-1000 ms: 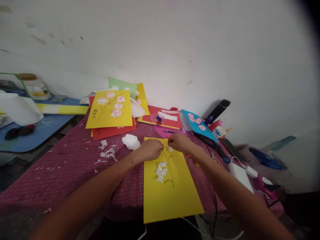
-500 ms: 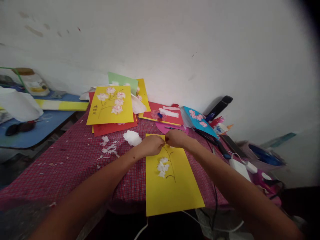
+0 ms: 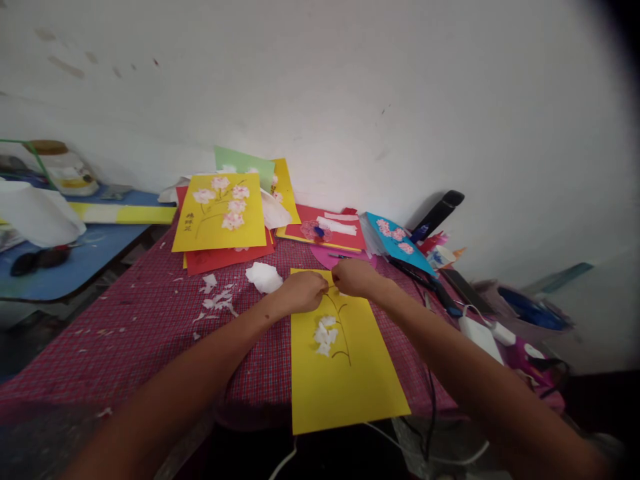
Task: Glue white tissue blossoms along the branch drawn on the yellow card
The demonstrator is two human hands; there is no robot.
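Note:
A yellow sheet of paper [image 3: 345, 393] lies in front of me, its lower edge reaching past the table's front. Drawn brown stems run down it, and a cluster of white tissue petals [image 3: 325, 335] sits beside them. Over the sheet's top edge, my left hand [image 3: 306, 291] is closed with its fingertips pinched. My right hand [image 3: 354, 277] is closed just to the right of it, fingers curled under. What either pinches is too small or hidden to make out. A crumpled white tissue [image 3: 264, 277] rests left of my left hand.
Torn white scraps [image 3: 220, 299] are strewn over the checked tablecloth [image 3: 150, 333]. Behind stands a stack with a yellow flower picture [image 3: 220, 227] on top. A blue flower card [image 3: 400, 243], a phone [image 3: 467, 292] and a white adapter [image 3: 480, 339] are at the right.
The two hands have drawn very slightly apart over the top of the yellow sheet. The petals, tissue and scraps stay where they were.

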